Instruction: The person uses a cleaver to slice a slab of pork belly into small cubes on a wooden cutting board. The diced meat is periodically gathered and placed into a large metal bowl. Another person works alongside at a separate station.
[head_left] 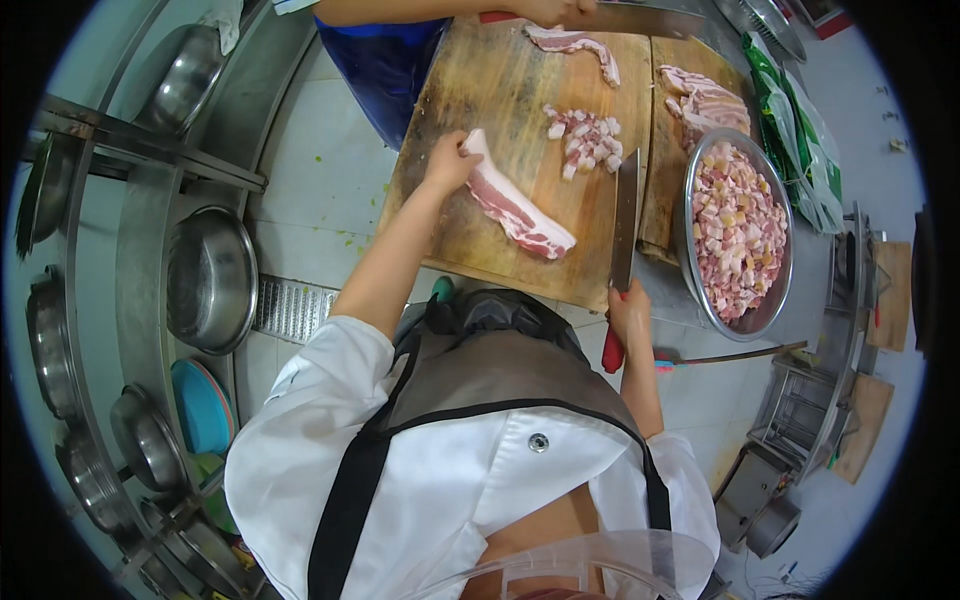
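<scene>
My left hand [450, 162] pinches the upper left end of a long strip of pork belly [510, 205] that lies slantwise on the wooden cutting board [435, 215]. In my right hand [629, 312] is the red handle of a cleaver [626, 220]. Its blade points away from me along the board's right side, apart from the strip. Beyond the strip sits a small pile of diced pork [585, 140]. A large steel bowl [690, 235] to the right of the cleaver is heaped with pork cubes [740, 230].
Across the board a co-worker's hand [555, 10] is at another cleaver [650, 20], near a second pork strip [575, 45]. Sliced pork belly [703, 100] lies on a second board, beside a green and white bag [795, 130]. Shelves with steel basins [212, 280] stand at left.
</scene>
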